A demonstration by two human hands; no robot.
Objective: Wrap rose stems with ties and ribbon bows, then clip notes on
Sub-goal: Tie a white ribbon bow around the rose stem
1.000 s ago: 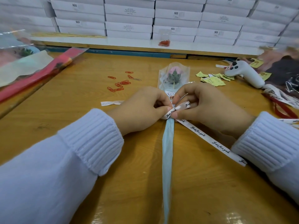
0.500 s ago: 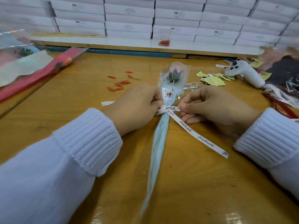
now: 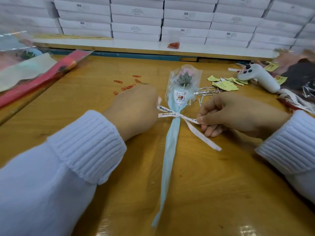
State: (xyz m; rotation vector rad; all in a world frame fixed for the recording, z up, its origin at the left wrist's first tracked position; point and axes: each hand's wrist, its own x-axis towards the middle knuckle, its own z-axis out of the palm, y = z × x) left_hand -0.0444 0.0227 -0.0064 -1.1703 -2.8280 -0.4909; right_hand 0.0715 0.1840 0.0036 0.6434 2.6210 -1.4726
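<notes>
A wrapped pink rose in clear film with a pale blue stem wrap lies along the wooden table, bloom away from me. A white printed ribbon is knotted round the stem as a bow. My left hand holds the bow's left loop, its fingers curled and hidden behind the knuckles. My right hand pinches the right loop between thumb and forefinger. One ribbon tail trails down to the right.
Red paper clips lie beyond my left hand. Yellow notes, silver twist ties and a white glue gun sit at the right. More ribbon is at the right edge, wrapped flowers at the left, white boxes behind.
My hands have drawn apart from the knot, pulling the bow loops outward. The stem has swung straighter on the table and the ribbon tail has shortened.
</notes>
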